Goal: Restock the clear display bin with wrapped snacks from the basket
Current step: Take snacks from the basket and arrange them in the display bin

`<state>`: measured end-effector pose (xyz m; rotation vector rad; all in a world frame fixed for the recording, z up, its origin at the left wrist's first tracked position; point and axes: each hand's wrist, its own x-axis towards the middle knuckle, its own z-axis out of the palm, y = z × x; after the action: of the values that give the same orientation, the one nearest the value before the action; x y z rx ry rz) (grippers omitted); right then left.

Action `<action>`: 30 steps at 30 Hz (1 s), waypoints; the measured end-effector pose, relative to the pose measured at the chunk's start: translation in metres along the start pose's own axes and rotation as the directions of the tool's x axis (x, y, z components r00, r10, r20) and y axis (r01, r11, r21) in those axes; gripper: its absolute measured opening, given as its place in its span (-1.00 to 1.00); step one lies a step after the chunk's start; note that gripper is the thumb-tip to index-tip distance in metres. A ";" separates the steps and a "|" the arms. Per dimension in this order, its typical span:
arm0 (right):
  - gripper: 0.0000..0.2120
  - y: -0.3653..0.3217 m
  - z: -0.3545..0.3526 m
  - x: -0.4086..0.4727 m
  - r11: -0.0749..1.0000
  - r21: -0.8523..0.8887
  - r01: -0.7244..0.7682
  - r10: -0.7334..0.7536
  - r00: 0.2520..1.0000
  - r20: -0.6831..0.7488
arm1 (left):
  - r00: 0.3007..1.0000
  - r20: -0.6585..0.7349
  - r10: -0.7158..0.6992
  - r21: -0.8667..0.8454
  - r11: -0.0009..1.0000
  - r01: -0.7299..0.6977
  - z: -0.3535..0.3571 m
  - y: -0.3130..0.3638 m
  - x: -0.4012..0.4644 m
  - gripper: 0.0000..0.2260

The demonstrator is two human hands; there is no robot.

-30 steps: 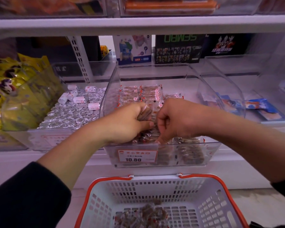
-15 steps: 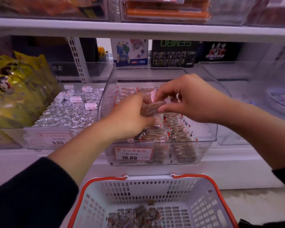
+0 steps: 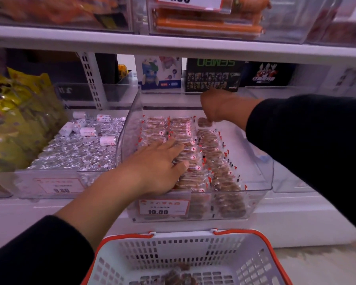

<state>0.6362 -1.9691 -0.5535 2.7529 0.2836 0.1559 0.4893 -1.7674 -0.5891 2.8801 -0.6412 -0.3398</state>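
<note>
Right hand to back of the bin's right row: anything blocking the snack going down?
Nothing visible. The right hand holds a wrapped snack just above the bare bin floor behind the right row in the clear bin. The left hand rests flat on the middle rows, apart.

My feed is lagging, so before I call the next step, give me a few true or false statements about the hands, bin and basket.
1. The left hand lies flat on the wrapped snacks in the clear bin. True.
2. The right hand hangs over the basket. False: it is at the back of the bin, fingers on a brown snack.
3. The basket is empty. False: a few snacks lie in it.
4. The bin's price tag reads 10.80. True.
</note>
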 end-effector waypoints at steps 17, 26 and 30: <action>-0.74 -0.015 -0.033 -0.076 0.994 0.092 0.051 -0.065 0.987 0.145 | 0.705 -0.703 0.097 -0.101 0.967 -0.234 -0.007 0.016 -0.031 -0.84; -0.82 -0.159 0.071 -0.274 0.569 0.745 0.348 0.405 0.670 -0.622 | 0.695 -0.257 0.672 0.430 0.723 -0.540 0.114 -0.007 -0.088 -0.82; -0.70 -0.226 0.198 -0.304 0.540 0.837 -0.081 -0.069 0.988 0.140 | 0.991 0.098 0.087 0.203 0.974 -0.105 0.211 -0.046 -0.088 -0.84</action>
<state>0.3288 -1.8979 -0.8417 3.7189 0.3799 -0.2979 0.3761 -1.7128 -0.7851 3.0301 -0.8778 -0.4110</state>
